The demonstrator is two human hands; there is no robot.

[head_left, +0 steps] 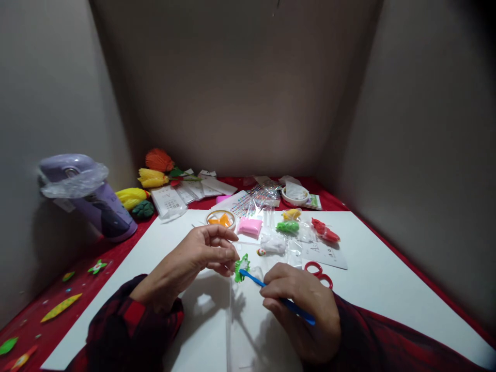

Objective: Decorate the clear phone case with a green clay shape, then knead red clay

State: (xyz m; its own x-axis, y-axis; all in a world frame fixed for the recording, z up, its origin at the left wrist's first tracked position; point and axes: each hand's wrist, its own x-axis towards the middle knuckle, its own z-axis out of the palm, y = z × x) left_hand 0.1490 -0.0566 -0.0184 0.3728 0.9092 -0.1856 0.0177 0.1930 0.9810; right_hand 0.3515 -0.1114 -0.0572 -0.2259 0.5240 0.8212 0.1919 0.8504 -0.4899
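Note:
Between the fingertips of my left hand is a small green clay piece with a jagged edge and a white patch in its middle. My right hand grips a blue modelling tool like a pen. The tool's tip touches the green piece or lies just in front of it; I cannot tell which. Both hands are raised above the white board, and their shadows fall on it. Just behind the tool lies a whitish lump. Red-handled scissors rest beside my right hand, their blades hidden.
Behind the hands lie clay packets: pink, green, yellow and red. A roll of tape sits at the back. On the left, a purple tumbler stands near artificial flowers on red cloth.

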